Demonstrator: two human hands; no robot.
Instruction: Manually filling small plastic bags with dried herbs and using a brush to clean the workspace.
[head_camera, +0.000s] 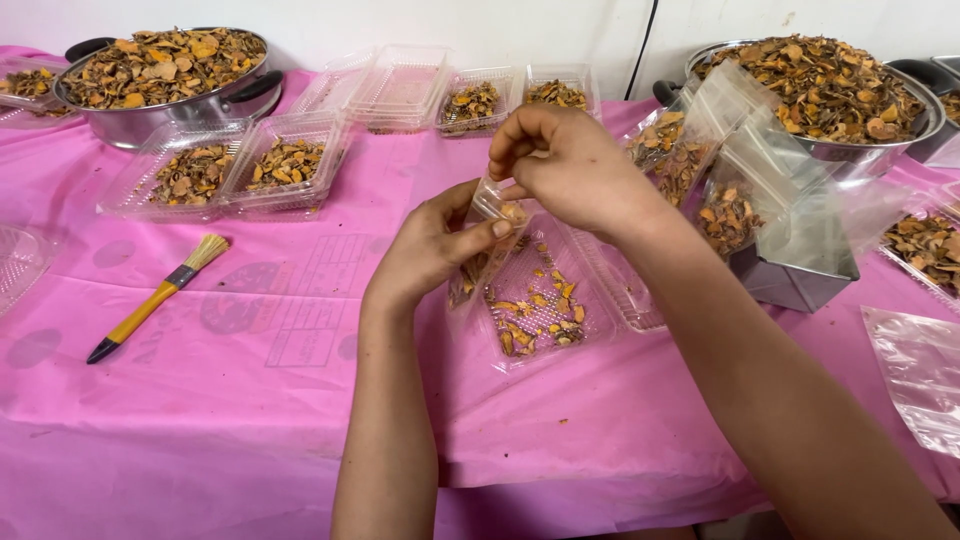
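Note:
My left hand (432, 245) and my right hand (570, 165) both pinch a small clear plastic bag (490, 205) with orange dried slices inside, held above a clear plastic tray (610, 290). The tray lies on the pink table cover and holds a thin scatter of dried orange-brown slices (535, 305). My right hand grips the bag's upper edge; my left thumb and fingers hold its left side. Much of the bag is hidden by the fingers.
Two steel pots of dried slices stand at the back left (165, 75) and back right (835, 95). Clear trays (235, 165) with slices, filled bags (725, 170) in a metal box (790, 280), a yellow-handled brush (155, 297) and an empty bag (920, 370) lie around.

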